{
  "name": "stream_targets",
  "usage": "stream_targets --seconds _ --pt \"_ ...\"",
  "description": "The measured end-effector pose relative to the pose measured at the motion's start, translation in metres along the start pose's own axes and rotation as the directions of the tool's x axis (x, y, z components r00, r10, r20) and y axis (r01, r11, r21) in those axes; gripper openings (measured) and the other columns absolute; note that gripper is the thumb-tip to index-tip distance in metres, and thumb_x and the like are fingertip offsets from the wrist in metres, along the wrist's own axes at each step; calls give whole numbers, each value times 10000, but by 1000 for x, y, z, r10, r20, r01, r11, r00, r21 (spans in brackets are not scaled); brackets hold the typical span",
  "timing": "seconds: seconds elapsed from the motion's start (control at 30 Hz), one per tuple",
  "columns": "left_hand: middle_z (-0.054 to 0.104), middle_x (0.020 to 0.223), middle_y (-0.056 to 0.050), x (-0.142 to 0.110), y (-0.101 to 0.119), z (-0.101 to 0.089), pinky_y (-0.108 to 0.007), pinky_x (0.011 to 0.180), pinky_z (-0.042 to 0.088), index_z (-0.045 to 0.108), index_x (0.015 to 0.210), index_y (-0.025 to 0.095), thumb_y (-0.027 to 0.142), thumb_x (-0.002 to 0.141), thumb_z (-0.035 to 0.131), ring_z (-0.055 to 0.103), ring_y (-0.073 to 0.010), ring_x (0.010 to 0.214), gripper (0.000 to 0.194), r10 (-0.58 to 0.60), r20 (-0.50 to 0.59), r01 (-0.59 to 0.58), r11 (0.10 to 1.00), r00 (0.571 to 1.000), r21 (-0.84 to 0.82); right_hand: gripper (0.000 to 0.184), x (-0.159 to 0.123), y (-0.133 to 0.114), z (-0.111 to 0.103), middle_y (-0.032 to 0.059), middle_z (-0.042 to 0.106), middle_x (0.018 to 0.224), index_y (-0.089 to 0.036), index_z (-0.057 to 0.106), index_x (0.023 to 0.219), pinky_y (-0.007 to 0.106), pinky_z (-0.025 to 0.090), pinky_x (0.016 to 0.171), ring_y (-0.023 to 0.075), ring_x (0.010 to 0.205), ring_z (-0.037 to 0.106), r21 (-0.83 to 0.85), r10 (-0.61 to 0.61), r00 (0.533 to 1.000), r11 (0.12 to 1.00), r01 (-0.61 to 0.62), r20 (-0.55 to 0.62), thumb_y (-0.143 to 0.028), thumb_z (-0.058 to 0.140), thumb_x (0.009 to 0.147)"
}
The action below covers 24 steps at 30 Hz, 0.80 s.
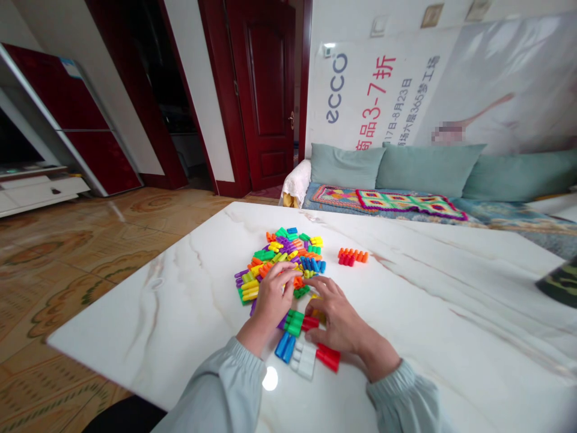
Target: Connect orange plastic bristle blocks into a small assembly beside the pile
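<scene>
Over the near side of a heap of colourful plastic building blocks, my left hand has its fingers bent around a small orange block. Part of that block is hidden by the fingertips. My right hand arches just to the right, thumb and fingers apart. Beneath its palm a yellow block partly shows. Close to the right thumb are a dark red block and a green block. Nearer to me lie a blue block, a white block and a red block.
Orange and red blocks sit apart, right of the heap. All rest on a white marble-patterned table. A camouflage-patterned item is at the right edge. Behind stands a sofa with green cushions.
</scene>
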<state>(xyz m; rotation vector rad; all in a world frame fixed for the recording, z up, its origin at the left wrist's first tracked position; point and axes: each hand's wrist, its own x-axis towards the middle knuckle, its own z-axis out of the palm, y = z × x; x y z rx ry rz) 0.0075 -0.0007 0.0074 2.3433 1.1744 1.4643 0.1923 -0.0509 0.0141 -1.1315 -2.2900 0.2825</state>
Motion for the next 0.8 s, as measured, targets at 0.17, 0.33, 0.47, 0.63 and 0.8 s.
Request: stream_targets --seconds 0.17,0.33,0.47,0.63,0.8 --pt "674 1048 -65 0 3 -1 -355 928 541 701 986 200 106 909 484 644 -181 1013 249 13 -3 -13 999 1000 -32 206 2 0 10 89 558 1304 -217 645 780 457 395 1030 295 1225 459 14 -15 992 1000 17 -125 -118 641 599" --pt "706 1067 -76 -1 8 -5 -375 947 529 671 1115 206 234 941 511 645 -206 1050 238 16 90 -8 995 996 -98 263 3 3 17 75 683 1014 -218 629 941 407 460 886 252 969 601 46 118 948 993 -109 -297 -143 600 691" --pt "701 1129 -79 -2 9 -5 -392 967 518 650 1174 212 303 912 583 638 -226 1081 286 49 195 -35 997 980 -73 227 3 3 18 45 704 936 -229 612 1022 348 480 794 215 854 626 200 262 894 959 -200 -363 -200 575 800" --pt "710 1107 -65 -2 6 -1 -370 934 539 653 1171 227 258 899 612 655 -208 1040 277 64 179 -46 994 982 -99 203 1 4 21 36 689 999 -248 592 1051 342 477 835 215 933 620 380 317 871 910 -167 -375 -226 586 849" --pt "726 1045 -58 -3 4 -1 -325 904 553 668 1108 194 192 879 633 672 -183 987 232 69 121 -50 987 990 -154 203 1 4 21 3 679 997 -266 583 1054 325 469 824 197 912 614 416 335 873 893 -174 -355 -227 605 856"
